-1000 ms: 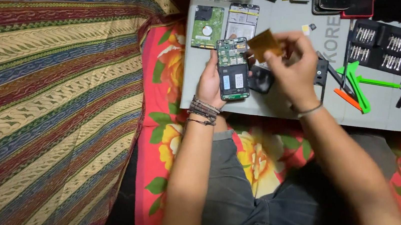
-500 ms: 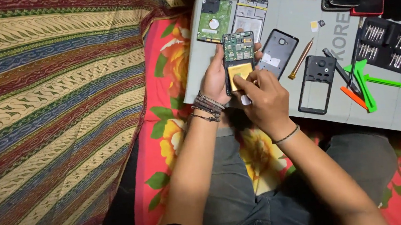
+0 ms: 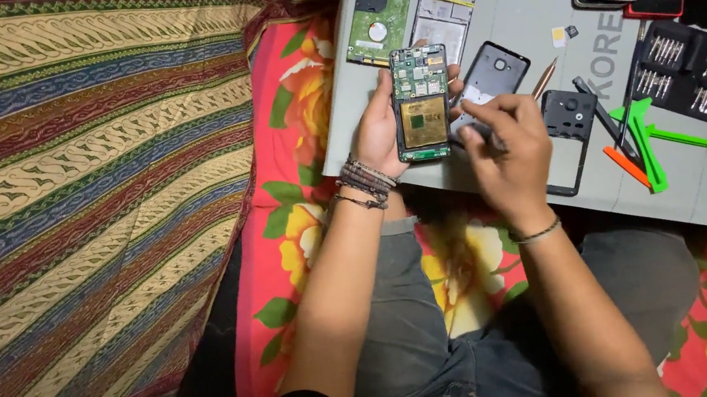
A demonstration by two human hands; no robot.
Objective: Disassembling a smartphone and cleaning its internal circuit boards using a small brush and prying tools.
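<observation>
Head view: the opened phone (image 3: 421, 102) — circuit board up, a gold square now seated at its middle — is sitting in the left hand (image 3: 381, 129), which is gripping its left edge above the grey table (image 3: 546, 172). The right hand (image 3: 503, 146) is pulling away rightward, fingers curled — whether it is pinching anything cannot be told — so the placing looks done.

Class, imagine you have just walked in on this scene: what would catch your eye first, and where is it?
First, the opened phone with its green circuit board and gold-coloured panel, held in the left hand over the grey table's near edge. Next, the right hand beside it, fingers pinched over a dark back cover. Then the bright green and orange pry tools to the right.
</observation>
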